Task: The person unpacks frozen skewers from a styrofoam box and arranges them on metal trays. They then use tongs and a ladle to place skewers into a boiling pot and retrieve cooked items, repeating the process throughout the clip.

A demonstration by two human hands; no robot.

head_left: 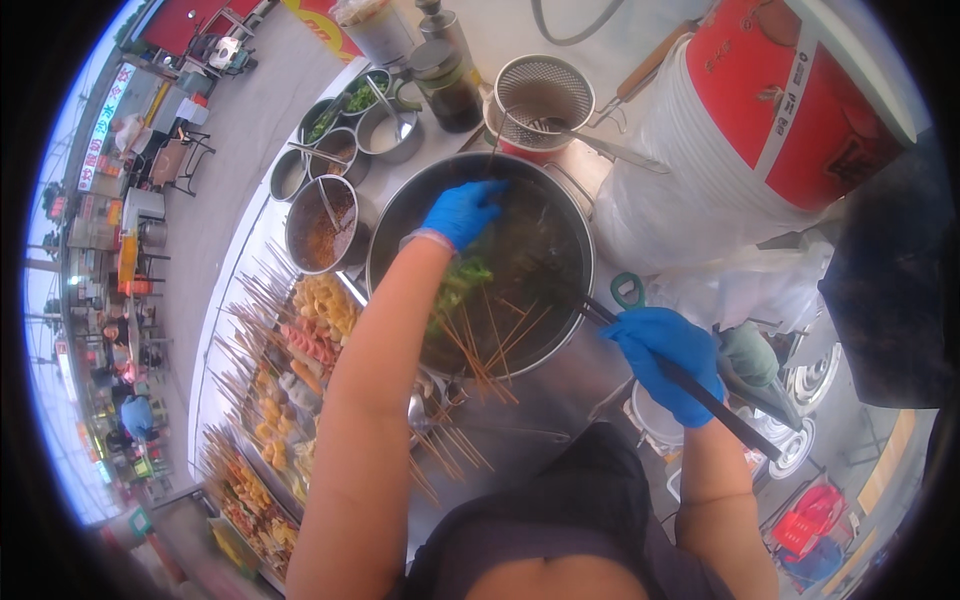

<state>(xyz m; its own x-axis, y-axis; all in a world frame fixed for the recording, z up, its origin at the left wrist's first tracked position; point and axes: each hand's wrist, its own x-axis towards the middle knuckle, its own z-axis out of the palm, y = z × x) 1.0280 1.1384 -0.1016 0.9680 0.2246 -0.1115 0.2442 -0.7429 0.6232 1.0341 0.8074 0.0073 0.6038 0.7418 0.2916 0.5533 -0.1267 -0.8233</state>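
Observation:
A large round metal pot of dark broth stands in front of me. Over its far left part is my left hand in a blue glove, fingers drawn together; what they hold, if anything, is unclear. A thin stick rises at the rim beside those fingertips. Leafy greens and several wooden skewers lie at the pot's near left side, the sticks leaning over the rim. Right of the pot, my blue-gloved right hand is closed round long dark chopsticks, whose far ends reach over the broth.
Metal condiment pots with spoons stand at the left. Trays of skewered food run along the left counter. A wire strainer, a dark jar and a stack of red-and-white paper buckets stand beyond and to the right.

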